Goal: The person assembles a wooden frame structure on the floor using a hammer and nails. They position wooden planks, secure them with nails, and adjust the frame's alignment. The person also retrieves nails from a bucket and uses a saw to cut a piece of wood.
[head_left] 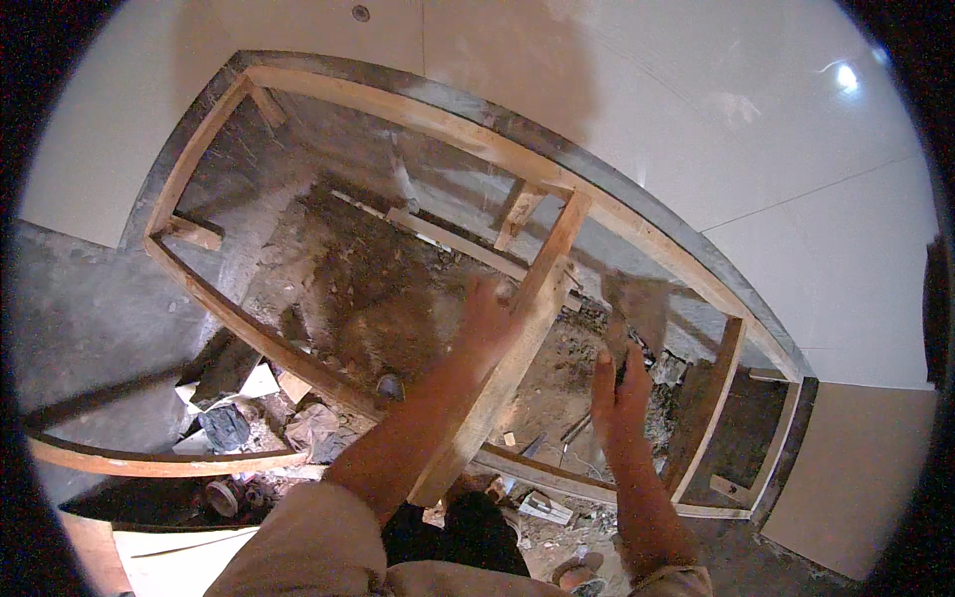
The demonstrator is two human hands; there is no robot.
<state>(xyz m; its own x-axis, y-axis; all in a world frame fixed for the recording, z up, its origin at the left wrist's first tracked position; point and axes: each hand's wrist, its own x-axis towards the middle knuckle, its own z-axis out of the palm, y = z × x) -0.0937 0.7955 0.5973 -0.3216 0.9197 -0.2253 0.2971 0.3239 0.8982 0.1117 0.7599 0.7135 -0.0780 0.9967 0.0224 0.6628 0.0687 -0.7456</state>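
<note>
A pale wooden beam slants from near my body up to the far rail of a wooden frame. My left hand, smeared by motion, is closed at the beam's left side near its upper part. To the right of the beam is my right hand, raised over the rubble. Its thumb and fingers curl around something dark that I cannot make out. A blurred brown shape shows just beyond that hand. Next to the beam, a short wooden upright hangs from the far rail.
Large pale wall tiles border the frame's far side. Dirt lies inside it, crossed by a thin light strip. Crumpled plastic and scraps lie at the near left. A curved wooden rail runs to the left edge.
</note>
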